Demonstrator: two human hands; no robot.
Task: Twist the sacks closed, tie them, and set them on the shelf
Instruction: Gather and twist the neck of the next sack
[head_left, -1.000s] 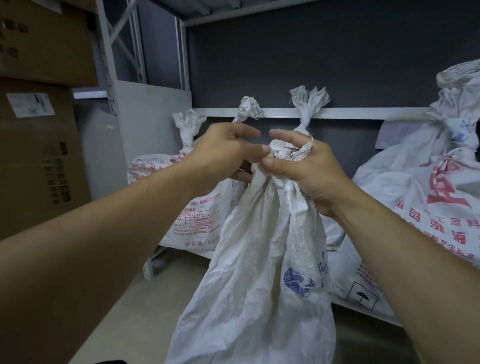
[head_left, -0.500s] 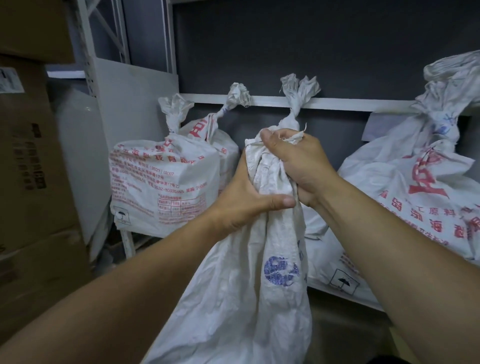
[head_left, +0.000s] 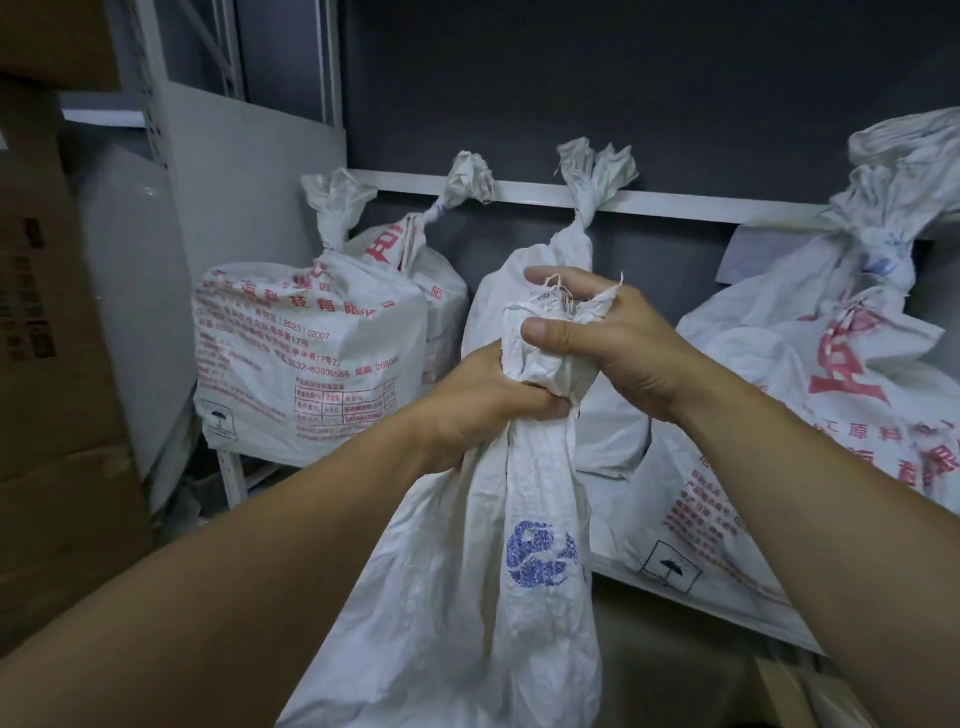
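A white woven sack (head_left: 467, 597) with a blue round mark hangs in front of me, its neck bunched and twisted. My left hand (head_left: 483, 405) is clenched around the neck just below the bunch. My right hand (head_left: 613, 343) grips the frayed top of the same sack from above, thumb pressed across the folds. Behind them, several tied sacks stand on the low shelf (head_left: 727, 613): one with red print at the left (head_left: 301, 358), a plain one in the middle (head_left: 545, 260), and a large one at the right (head_left: 831, 415).
Cardboard boxes (head_left: 47, 364) are stacked at the left beside the white upright of the rack (head_left: 156, 119). A white rail (head_left: 675, 205) runs along the dark back wall. The floor shows below the shelf at bottom right.
My left hand has slid down from the top of the sack to clench the neck lower. The right hand has bunched and turned the top tighter. The view has moved closer to the shelf.
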